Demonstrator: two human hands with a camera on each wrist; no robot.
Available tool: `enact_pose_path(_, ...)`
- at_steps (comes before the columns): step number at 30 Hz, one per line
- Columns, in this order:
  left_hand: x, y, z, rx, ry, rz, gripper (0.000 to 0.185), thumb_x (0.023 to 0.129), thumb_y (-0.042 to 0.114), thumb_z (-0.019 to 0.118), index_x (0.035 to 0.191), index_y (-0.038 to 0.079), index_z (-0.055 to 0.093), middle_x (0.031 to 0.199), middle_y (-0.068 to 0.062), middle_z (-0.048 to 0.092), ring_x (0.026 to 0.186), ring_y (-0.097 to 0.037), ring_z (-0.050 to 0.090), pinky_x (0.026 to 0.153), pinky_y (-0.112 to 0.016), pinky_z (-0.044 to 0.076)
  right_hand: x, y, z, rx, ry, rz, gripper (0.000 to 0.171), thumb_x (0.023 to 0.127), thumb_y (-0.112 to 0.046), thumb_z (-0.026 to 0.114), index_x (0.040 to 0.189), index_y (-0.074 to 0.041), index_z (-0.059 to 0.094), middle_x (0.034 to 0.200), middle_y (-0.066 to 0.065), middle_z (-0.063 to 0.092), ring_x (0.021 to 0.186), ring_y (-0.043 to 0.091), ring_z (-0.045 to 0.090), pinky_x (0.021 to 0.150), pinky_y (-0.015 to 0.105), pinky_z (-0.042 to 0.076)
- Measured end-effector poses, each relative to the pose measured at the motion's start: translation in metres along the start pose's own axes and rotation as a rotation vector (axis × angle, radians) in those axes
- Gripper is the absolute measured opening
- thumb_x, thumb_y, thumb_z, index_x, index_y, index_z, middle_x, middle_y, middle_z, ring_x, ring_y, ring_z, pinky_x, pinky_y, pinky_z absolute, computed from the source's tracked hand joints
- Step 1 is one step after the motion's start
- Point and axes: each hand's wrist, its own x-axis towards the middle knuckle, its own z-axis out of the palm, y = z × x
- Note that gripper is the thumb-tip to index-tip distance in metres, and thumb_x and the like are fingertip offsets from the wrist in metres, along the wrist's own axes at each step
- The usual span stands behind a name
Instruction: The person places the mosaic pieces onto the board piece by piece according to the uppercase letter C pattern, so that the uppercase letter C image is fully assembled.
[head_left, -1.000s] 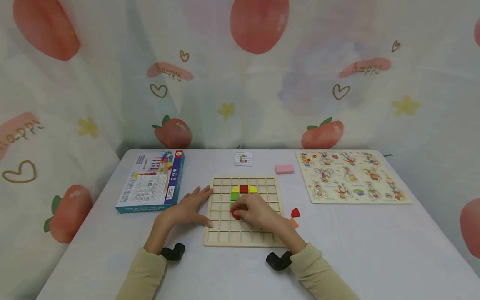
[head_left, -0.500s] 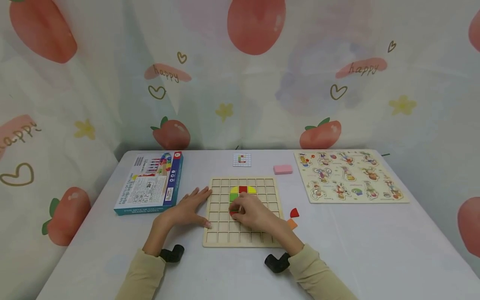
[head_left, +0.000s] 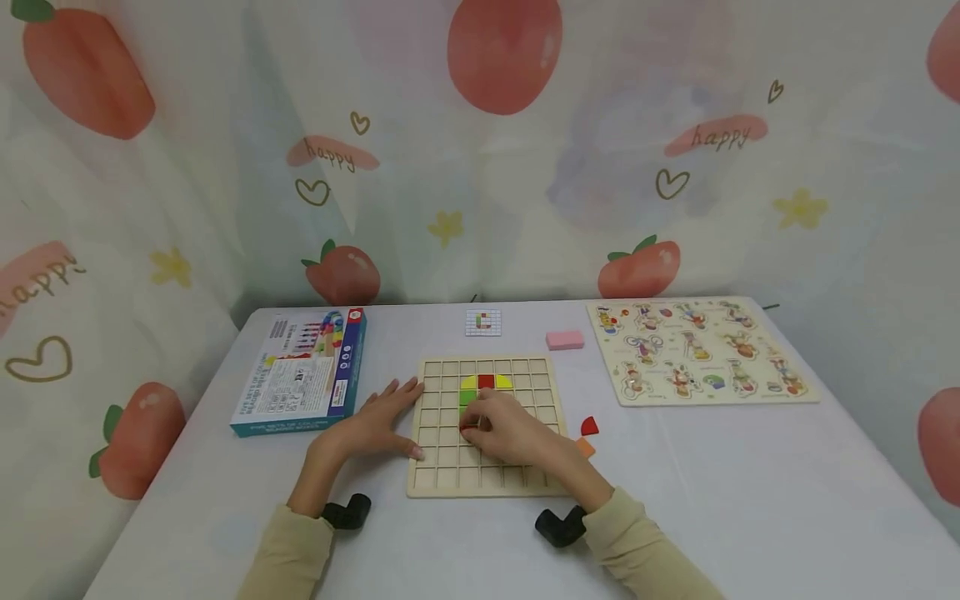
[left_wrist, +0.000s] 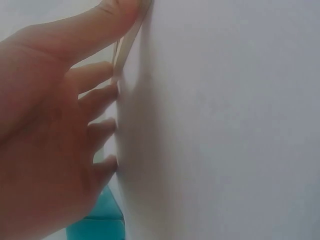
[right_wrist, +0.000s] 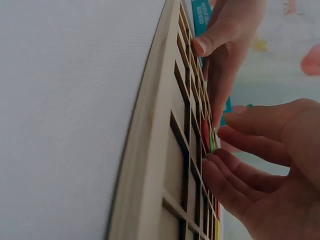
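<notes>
1. The box [head_left: 303, 371] lies at the left on the table [head_left: 750, 500].
2. The left hand [head_left: 371, 423] is flat and relaxed, touching the left edge of the board [head_left: 450, 479].
3. The right hand [head_left: 510, 429] pinches a red piece [head_left: 467, 433] in a board cell, below the green piece [head_left: 466, 397].
4. A red wedge [head_left: 589, 427] lies right of the board.

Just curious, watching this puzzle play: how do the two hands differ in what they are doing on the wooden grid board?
The left hand lies flat with straight fingers against the left edge of the wooden grid board, touching no piece. The right hand sits over the board's middle, fingers bent down onto a red piece. The left hand rests mostly on the table; the right hand lies across the grid cells. Both wear beige sleeves.
</notes>
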Motion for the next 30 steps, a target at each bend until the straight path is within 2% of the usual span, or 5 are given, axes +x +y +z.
enact_pose_path(4, 0.000, 0.004, 0.001, 0.008, -0.005, -0.009, 0.106, 0.081, 0.040, 0.086, 0.164, 0.012, 0.027, 0.173, -0.009, 0.016, 0.161, -0.038, 0.002, 0.128, -0.062, 0.004, -0.012, 0.006, -0.010, 0.018, 0.013, -0.004, 0.013, 0.097, -0.010, 0.068, 0.107, -0.008, 0.076, 0.097, -0.002, 0.070, 0.087, 0.011, 0.062, 0.075, 0.023, 0.055)
enact_pose_path(10, 0.000, 0.004, 0.000, 0.014, -0.009, -0.024, 0.107, 0.081, 0.041, 0.087, 0.164, 0.012, 0.026, 0.173, -0.008, 0.015, 0.161, -0.037, 0.002, 0.128, -0.061, 0.004, -0.039, 0.017, -0.028, -0.029, 0.078, 0.022, 0.013, 0.098, -0.010, 0.067, 0.108, -0.008, 0.075, 0.103, -0.002, 0.072, 0.089, 0.011, 0.063, 0.078, 0.024, 0.057)
enact_pose_path(19, 0.002, -0.002, 0.003, 0.014, -0.020, -0.018, 0.111, 0.079, 0.044, 0.087, 0.165, 0.014, 0.024, 0.174, -0.007, 0.012, 0.161, -0.036, -0.001, 0.129, -0.060, 0.001, -0.082, 0.038, -0.053, -0.130, 0.125, 0.111, 0.013, 0.093, -0.011, 0.074, 0.106, -0.011, 0.076, 0.102, -0.002, 0.068, 0.083, 0.013, 0.056, 0.069, 0.023, 0.050)
enact_pose_path(23, 0.003, -0.002, 0.004, 0.012, -0.018, -0.009, 0.112, 0.078, 0.048, 0.087, 0.165, 0.014, 0.025, 0.174, -0.007, 0.013, 0.161, -0.036, -0.001, 0.129, -0.060, 0.001, -0.096, 0.045, -0.060, -0.171, 0.135, 0.177, 0.022, 0.090, -0.016, 0.079, 0.111, -0.011, 0.074, 0.105, 0.000, 0.065, 0.081, 0.013, 0.055, 0.066, 0.022, 0.047)
enact_pose_path(30, 0.000, 0.002, 0.002, 0.012, -0.019, -0.016, 0.110, 0.080, 0.045, 0.087, 0.165, 0.012, 0.024, 0.173, -0.009, 0.013, 0.161, -0.038, 0.000, 0.128, -0.061, 0.002, -0.109, 0.055, -0.069, -0.262, 0.118, 0.247, 0.041, 0.087, -0.034, 0.082, 0.120, -0.011, 0.071, 0.112, 0.003, 0.062, 0.086, 0.013, 0.057, 0.069, 0.030, 0.050)
